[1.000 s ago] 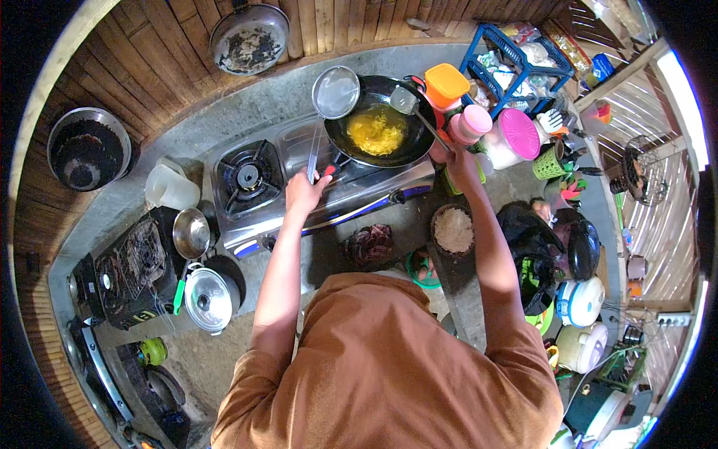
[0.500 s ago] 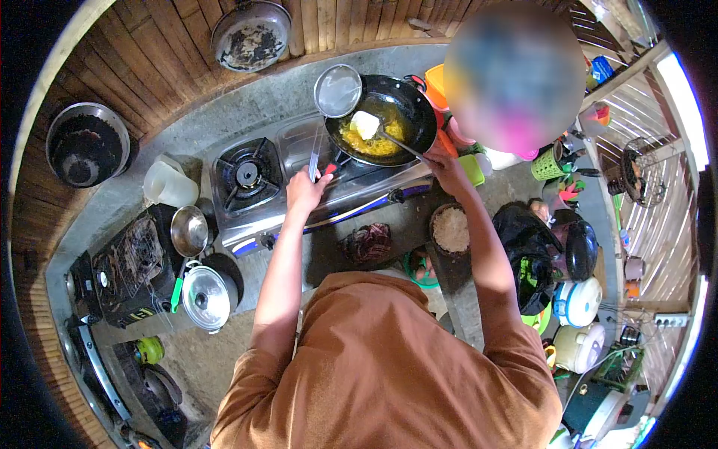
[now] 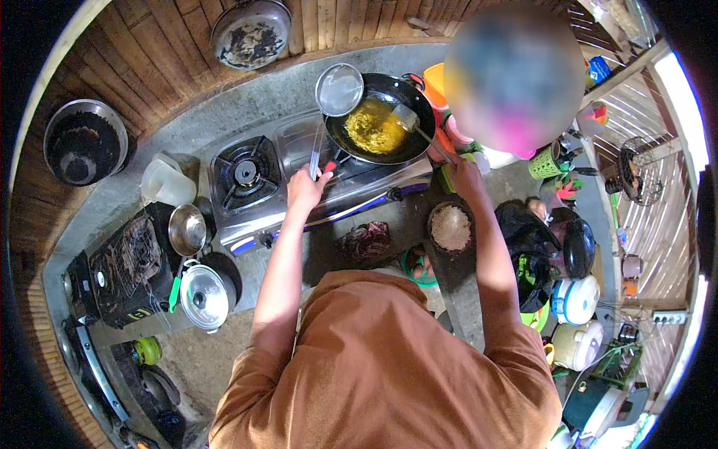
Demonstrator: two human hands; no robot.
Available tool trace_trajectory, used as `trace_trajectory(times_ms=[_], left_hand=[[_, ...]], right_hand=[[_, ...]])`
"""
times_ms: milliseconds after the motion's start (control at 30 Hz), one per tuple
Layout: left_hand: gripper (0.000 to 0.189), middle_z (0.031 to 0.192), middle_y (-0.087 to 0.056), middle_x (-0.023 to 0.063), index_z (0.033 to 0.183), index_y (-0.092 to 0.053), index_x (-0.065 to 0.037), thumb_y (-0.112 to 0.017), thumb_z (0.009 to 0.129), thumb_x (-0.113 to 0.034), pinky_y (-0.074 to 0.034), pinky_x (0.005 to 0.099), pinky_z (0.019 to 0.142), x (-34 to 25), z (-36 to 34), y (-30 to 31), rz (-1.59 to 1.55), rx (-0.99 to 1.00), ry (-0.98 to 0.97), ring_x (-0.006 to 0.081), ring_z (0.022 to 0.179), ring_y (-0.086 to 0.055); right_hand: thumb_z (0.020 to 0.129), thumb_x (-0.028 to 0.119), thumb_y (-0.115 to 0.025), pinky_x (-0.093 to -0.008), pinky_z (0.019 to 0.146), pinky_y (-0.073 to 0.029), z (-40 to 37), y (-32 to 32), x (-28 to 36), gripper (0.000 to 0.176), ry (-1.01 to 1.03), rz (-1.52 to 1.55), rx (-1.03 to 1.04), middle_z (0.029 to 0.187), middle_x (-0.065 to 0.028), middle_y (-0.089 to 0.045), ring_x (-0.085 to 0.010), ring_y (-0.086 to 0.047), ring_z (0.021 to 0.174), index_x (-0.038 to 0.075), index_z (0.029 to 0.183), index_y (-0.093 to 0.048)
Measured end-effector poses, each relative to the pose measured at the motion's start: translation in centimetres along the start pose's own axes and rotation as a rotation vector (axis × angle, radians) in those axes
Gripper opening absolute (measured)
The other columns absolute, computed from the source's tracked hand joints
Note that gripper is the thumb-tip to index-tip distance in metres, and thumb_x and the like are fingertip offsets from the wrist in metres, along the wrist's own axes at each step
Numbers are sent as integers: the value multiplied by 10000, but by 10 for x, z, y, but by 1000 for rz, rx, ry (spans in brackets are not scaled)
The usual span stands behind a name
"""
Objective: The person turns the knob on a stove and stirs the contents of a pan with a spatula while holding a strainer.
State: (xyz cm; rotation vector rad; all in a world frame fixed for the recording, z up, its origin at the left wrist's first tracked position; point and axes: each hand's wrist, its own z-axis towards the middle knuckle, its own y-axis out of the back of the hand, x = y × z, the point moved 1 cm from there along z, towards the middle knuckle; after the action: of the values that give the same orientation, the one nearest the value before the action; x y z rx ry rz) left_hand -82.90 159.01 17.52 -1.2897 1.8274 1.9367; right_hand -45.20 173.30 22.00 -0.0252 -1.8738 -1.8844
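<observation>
2 hands busy at the black wok (image 3: 398, 88), which sits on the right burner of the gas stove (image 3: 292, 144). Left hand (image 3: 305, 188) is clenched round the handle of the mesh skimmer (image 3: 339, 90), its round head at the wok's left rim. Right hand (image 3: 467, 178) grips the spatula (image 3: 406, 117), blade down in the yellow food (image 3: 370, 129). Bowl of white grains (image 3: 450, 227) sits just below that wrist.

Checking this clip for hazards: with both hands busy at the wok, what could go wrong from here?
1. The left hand holds the strainer by its handle end, with the head perched on the wok rim; it might slip.
2. The right hand has the spatula in the yellow food; some could spill out.
3. The orange tub crowds the wok and may scorch.
</observation>
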Motion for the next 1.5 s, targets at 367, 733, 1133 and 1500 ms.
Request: trace_trajectory(times_ms=[367, 733, 1133, 1500], left_hand=[[384, 870, -713, 199, 909, -630, -97, -753, 846, -455, -528, 512, 790, 3, 3, -3, -17, 21, 18, 412, 887, -688], [389, 873, -716, 199, 905, -631, -94, -764, 839, -454, -532, 506, 790, 1, 2, -2, -12, 5, 19, 405, 885, -695], [375, 881, -714, 203, 911, -627, -98, -770, 834, -436, -527, 504, 802, 6, 4, -5, -39, 25, 30, 410, 897, -691], [380, 877, -713, 197, 918, -628, -107, -763, 837, -453, -528, 515, 785, 6, 5, -4, 9, 25, 13, 409, 885, -691]], right_hand=[[954, 168, -591, -451, 724, -512, -20, 9, 35, 247, 81, 434, 149, 873, -260, -686, -417, -667, 786, 62, 1148, -703], [898, 78, -542, -548, 739, -494, 20, -16, 12, 318, 51, 131, -172, 909, -292, -664, -481, -647, 876, 84, 1187, -676], [995, 140, -570, -327, 707, -480, 14, -40, 29, 308, 49, 460, 218, 816, -63, -634, -153, -563, 732, 38, 1274, -651], [950, 146, -524, -536, 782, -519, -9, 18, 25, 272, 33, 44, -124, 937, -292, -679, -465, -656, 901, 45, 1149, -680]])
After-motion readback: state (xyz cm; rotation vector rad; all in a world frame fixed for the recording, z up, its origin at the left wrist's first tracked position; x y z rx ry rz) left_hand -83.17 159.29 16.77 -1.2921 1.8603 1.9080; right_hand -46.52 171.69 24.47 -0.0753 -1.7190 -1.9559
